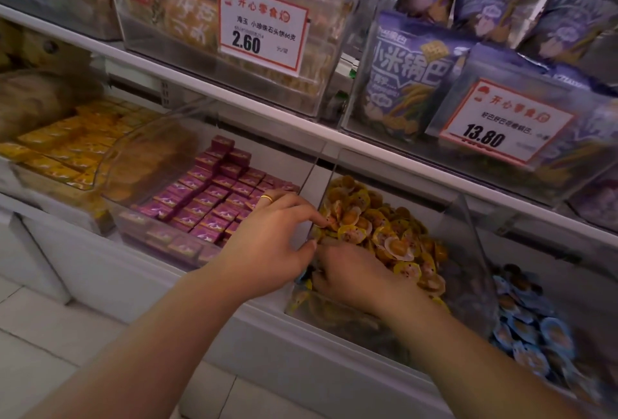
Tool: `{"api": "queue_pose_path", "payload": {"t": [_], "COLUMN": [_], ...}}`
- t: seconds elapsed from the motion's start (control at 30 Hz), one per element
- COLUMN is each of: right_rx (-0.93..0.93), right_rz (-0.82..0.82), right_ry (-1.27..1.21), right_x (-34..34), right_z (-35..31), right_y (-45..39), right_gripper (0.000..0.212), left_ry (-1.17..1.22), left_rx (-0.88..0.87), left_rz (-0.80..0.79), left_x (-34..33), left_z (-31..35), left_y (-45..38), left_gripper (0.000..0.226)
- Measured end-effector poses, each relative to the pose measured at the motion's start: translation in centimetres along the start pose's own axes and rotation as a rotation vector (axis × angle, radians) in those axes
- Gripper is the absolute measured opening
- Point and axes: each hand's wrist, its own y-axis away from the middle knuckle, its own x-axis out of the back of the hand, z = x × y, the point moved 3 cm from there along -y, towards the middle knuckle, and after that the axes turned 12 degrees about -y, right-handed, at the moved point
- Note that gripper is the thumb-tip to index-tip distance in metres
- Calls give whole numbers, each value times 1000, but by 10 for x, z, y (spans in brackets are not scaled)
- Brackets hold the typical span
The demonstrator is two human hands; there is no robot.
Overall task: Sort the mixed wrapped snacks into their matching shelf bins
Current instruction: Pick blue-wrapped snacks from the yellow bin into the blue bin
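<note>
Both hands are in the clear bin (468, 238) of yellow snacks (384, 228). The left hand (277, 238) pinches one at the pile's near-left edge, fingertips pointing right. The right hand (354, 276), just below it, digs into the pile with fingers curled and buried; its grasp is hidden. The snacks are round discs without a long axis. Blue snacks (531, 328) lie to the right, purple boxes (207, 204) to the left.

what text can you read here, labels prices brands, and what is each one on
"开心零食" and "2.60": price card on the upper clear bin of biscuit packs.
"开心零食" and "13.80": price card on the clear bin of purple bags.
"小米锅巴": purple bag.
Smaller print on both cards, the pink boxes and the yellow snacks: too blurred.
</note>
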Motion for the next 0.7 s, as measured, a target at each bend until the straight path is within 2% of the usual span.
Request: {"api": "queue_pose_path", "payload": {"t": [0.17,0.27,0.33,0.43,0.5,0.57,0.6,0.67,0.7], "right_rx": [-14,-43,-137,-257,-292,-308,-293,-217,-170], "right_rz": [-111,-119,-19,277,456,550,588,666,670], "right_ry": [220,126,-117,-518,-658,-716,-723,-672,-616], "right_x": [-13,-3,13,43,59,66,70,74,75], "right_z": [5,14,29,53,61,60,55,41,33], "right_y": [-12,-2,12,39,51,57,59,65,68], "right_gripper": [29,26,20,11,10,13,14,11,6], "left_ry": [-5,-17,-3,67,126,216,292,585,814], "left_rx": [-11,-10,8,-13,-66,-57,8,252,399], "left_rz": [-23,-8,66,278,347,305,260,120,26], "left_x": [1,2,6,12,11,4,-1,-10,-15], "left_z": [-2,-1,4,25,42,54,57,61,65], "left_y": [0,0,2,1,-1,-2,-3,-6,-9], "left_gripper": [32,30,25,19,19,20,20,22,25]}}
